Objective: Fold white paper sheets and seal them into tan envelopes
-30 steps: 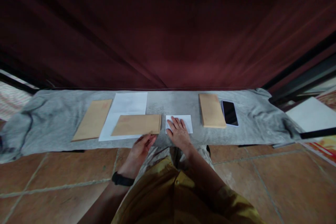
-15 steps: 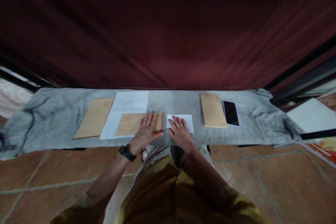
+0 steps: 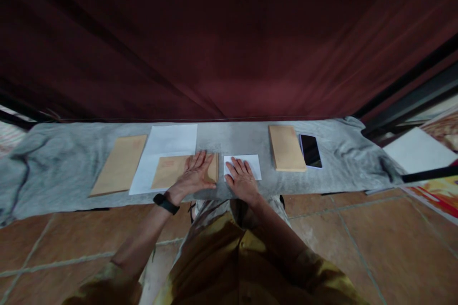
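A brown paper envelope point(image 3: 168, 171) lies crosswise over the lower part of a white paper sheet point(image 3: 174, 139). My left hand point(image 3: 195, 174) rests flat on the envelope's right part, fingers spread, covering some of it. Just right of it, a small white piece of paper point(image 3: 255, 166), perhaps folded, lies on the grey cloth. On that paper lies my right hand point(image 3: 242, 178), palm down with the fingers stretched out. Neither hand grips anything.
A grey cloth point(image 3: 232, 138) covers the narrow table. More brown envelopes point(image 3: 119, 164) lie at the left. Right of my hands are a stack of brown envelopes point(image 3: 287, 150) and a phone point(image 3: 311, 151). A dark red curtain point(image 3: 229, 57) hangs behind the table.
The view has shifted slightly, so the table items appear a little further left. My left hand seems to have slid slightly left on the envelope; my right hand stays on the small paper.
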Motion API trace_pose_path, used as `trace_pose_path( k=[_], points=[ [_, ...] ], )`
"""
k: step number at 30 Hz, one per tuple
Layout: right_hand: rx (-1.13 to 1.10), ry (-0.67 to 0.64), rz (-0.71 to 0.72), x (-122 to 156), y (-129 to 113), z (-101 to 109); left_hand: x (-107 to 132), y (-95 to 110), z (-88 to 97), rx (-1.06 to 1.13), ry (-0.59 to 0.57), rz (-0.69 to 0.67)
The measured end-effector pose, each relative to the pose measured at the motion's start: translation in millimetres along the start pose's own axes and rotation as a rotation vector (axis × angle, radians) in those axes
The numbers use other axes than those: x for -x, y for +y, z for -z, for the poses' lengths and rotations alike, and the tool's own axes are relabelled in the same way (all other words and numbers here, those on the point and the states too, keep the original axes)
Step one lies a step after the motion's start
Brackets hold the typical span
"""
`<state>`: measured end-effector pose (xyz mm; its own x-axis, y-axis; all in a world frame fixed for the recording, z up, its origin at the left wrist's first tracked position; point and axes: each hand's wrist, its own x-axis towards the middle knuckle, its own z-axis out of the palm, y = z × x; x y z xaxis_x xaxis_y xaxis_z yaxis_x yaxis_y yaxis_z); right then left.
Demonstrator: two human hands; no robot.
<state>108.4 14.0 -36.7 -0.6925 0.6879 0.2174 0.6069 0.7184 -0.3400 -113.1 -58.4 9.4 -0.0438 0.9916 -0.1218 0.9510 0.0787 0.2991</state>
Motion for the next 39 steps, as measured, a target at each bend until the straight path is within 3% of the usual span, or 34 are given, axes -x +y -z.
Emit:
trace_pose_path(
  k=[3, 6, 11, 23, 32, 39],
  points=[
    [-0.013, -0.016, 0.004, 0.0, 1.9, 1.9, 5.0, 26.8, -11.0, 0.111, 0.058, -0.176],
    [-0.029, -0.058, 0.038, 0.3, 7.0, 4.4, 15.3, 62.5, -37.8, 0.14, 0.114, -0.276],
    [-0.046, -0.057, 0.033, -0.5, 12.9, 4.5, 33.5, 97.4, -78.5, 0.02, 0.255, -0.158],
    [-0.029, -0.039, 0.068, -0.2, 20.3, 8.7, 36.7, 97.2, -94.2, -0.18, 0.291, -0.122],
    [0.07, 0.061, -0.094, 18.4, 57.7, 24.0, 38.3, 102.6, -91.8, -0.214, 0.302, -0.128],
    [0.114, 0.089, -0.159, 22.3, 60.6, 26.4, 39.7, 104.1, -94.0, -0.22, 0.312, -0.132]
  ],
)
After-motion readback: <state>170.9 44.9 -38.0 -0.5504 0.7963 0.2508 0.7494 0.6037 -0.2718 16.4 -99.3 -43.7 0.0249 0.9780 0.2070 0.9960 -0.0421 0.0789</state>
